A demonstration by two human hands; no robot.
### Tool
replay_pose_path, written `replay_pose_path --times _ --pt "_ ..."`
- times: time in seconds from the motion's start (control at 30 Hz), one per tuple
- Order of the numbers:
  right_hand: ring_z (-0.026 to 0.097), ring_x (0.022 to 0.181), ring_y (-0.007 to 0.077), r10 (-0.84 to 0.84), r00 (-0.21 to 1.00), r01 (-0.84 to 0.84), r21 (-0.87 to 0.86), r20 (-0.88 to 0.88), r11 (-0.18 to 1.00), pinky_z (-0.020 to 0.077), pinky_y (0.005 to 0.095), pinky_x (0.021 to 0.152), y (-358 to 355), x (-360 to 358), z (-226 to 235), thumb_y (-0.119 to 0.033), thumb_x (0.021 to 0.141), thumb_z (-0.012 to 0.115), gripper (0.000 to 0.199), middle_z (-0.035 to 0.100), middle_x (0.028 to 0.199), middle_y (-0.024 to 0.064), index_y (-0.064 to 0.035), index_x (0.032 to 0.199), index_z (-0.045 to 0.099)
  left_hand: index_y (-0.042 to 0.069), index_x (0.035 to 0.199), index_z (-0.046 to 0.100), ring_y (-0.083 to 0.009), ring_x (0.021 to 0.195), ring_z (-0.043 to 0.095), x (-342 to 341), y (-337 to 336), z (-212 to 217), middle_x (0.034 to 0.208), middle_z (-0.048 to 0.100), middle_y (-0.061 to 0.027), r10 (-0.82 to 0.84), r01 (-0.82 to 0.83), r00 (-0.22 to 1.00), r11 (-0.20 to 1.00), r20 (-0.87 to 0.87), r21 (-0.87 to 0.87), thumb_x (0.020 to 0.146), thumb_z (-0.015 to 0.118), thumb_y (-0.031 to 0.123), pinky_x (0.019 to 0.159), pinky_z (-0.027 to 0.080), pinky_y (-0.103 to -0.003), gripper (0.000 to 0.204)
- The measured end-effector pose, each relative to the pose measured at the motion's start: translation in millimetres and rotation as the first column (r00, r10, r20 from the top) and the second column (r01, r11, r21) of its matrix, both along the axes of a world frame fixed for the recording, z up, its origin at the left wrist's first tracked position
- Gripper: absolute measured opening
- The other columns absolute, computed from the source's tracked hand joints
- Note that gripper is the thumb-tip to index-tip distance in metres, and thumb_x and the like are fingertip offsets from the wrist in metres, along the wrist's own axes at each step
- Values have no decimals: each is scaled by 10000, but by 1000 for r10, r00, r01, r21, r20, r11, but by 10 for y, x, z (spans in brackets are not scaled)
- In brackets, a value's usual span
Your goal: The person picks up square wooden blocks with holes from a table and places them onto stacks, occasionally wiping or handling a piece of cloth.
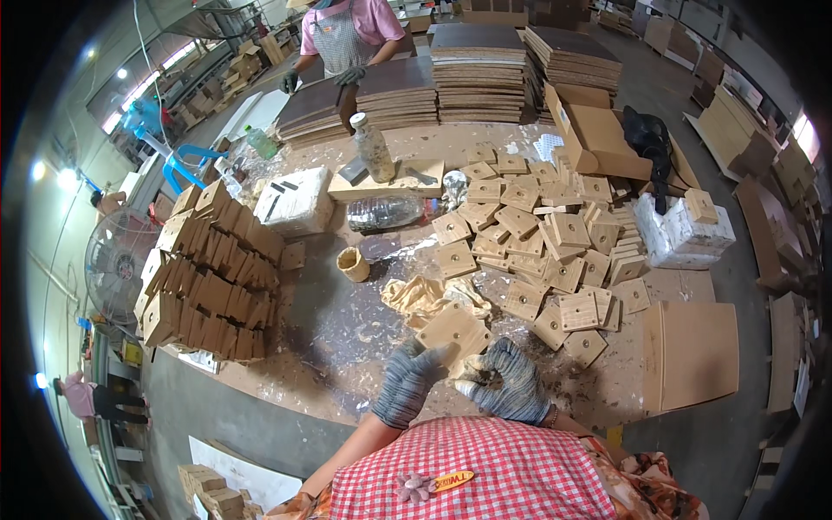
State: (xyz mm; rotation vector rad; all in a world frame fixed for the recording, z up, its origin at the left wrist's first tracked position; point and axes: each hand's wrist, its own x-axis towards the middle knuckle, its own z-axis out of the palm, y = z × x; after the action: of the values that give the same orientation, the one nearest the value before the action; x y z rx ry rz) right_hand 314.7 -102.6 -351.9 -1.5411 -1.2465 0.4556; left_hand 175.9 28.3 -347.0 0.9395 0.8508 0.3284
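My gloved left hand [409,383] is closed on the near left edge of a flat, light wooden block [454,334] with small drilled holes, held tilted over the table. At the block's lower edge, my gloved right hand [506,386] has its fingers bent around a pale, cloth-like piece [468,367]; its exact kind is partly hidden by the fingers. Just beyond the block lies a crumpled cream cloth [416,296]. Many similar wooden blocks [520,222] are heaped loosely to the right. At the left stand tall stacked rows of blocks [208,286].
A small tan cup [353,264], a lying plastic bottle [386,213] and an upright bottle [371,149] stand beyond my hands. White wrapped bundles [295,201] and an open carton [594,130] flank them. Across the table, a gloved person [351,43] works by stacked dark boards [478,78].
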Motion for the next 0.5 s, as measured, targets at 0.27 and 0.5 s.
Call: replay_pose_path --times 0.27,0.5 --pt "570 748 133 -131 991 129 47 39 991 485 288 676 -14 224 -2 -119 688 812 265 572 837 32 -74 865 619 -13 1213 527 -159 929 624 -2 -25 191 1061 634 -79 36 -21 989 994 145 -106 818 715 192 769 518 -280 483" --pt "561 730 82 -302 936 309 12 -181 951 492 239 665 -91 473 -77 -116 692 808 288 564 811 10 -49 837 569 -37 1294 432 -229 1039 605 -53 45 -52 1168 587 -126 21 6 981 990 193 -140 826 696 170 879 519 -355 576"
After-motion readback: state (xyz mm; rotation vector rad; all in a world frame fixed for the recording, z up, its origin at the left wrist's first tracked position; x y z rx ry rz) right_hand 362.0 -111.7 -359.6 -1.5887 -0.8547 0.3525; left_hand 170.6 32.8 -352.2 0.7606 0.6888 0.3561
